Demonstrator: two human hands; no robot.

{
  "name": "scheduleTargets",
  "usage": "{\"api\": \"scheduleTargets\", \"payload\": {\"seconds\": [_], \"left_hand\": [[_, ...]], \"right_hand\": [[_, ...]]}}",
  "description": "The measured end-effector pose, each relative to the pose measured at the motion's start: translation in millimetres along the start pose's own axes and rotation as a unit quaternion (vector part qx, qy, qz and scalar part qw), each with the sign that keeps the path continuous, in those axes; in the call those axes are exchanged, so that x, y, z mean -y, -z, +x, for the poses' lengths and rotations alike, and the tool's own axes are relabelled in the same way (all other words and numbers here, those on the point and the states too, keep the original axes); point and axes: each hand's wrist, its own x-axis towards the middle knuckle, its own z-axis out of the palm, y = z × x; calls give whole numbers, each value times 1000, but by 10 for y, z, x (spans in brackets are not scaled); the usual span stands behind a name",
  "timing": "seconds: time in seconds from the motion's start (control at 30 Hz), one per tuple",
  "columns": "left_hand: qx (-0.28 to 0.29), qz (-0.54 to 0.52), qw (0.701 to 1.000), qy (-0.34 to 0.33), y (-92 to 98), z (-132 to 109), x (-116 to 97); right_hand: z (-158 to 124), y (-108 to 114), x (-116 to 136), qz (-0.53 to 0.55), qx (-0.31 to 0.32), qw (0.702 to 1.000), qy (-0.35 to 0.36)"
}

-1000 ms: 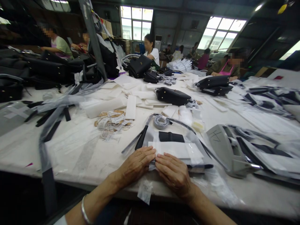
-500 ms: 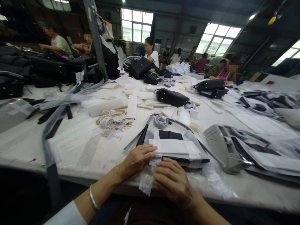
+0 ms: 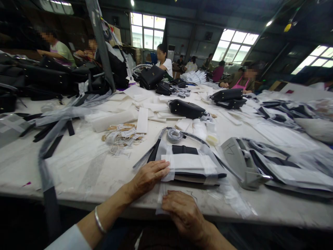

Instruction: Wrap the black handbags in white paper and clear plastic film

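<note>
The bag (image 3: 184,150) lay flat near the counter's (image 3: 75,177) front edge, long axis left to right, handle (image 3: 200,138) away. The left hand (image 3: 148,177) rested flat on its left end; the right hand (image 3: 183,211) curled at a clear strip (image 3: 160,199), its pinch unclear. A grey dispenser (image 3: 234,163), hand-marked illegibly, crowded the right.

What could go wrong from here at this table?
The clear strip by the right hand might stick to it or fold over. Loose plastic beside the front bag could get caught underneath. The tape dispenser, close to the neighbouring bag, may scratch it.
</note>
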Motion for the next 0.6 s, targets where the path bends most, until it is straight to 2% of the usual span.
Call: {"api": "scheduleTargets", "payload": {"seconds": [0.1, 0.23, 0.27, 0.33, 0.43, 0.53, 0.6], "left_hand": [[-3, 24, 1000, -5, -7, 10, -10], [-2, 39, 999, -8, 19, 35, -60], [-2, 39, 999, -9, 30, 40, -73], [9, 38, 999, -7, 52, 50, -93], [21, 38, 999, -1, 76, 61, -109], [11, 37, 999, -6, 88, 74, -117], [12, 31, 999, -6, 94, 81, -122]], "right_hand": [[-23, 99, 74, 7, 27, 1000, -5], [177, 304, 174, 10, 130, 991, 0], [265, 383, 166, 10, 129, 992, -4], [446, 544, 76, -2, 76, 997, -30], [625, 670, -220, -31, 5, 997, -70], [616, 594, -528, -34, 19, 997, -67], [549, 504, -642, -30, 29, 997, -70]]}}
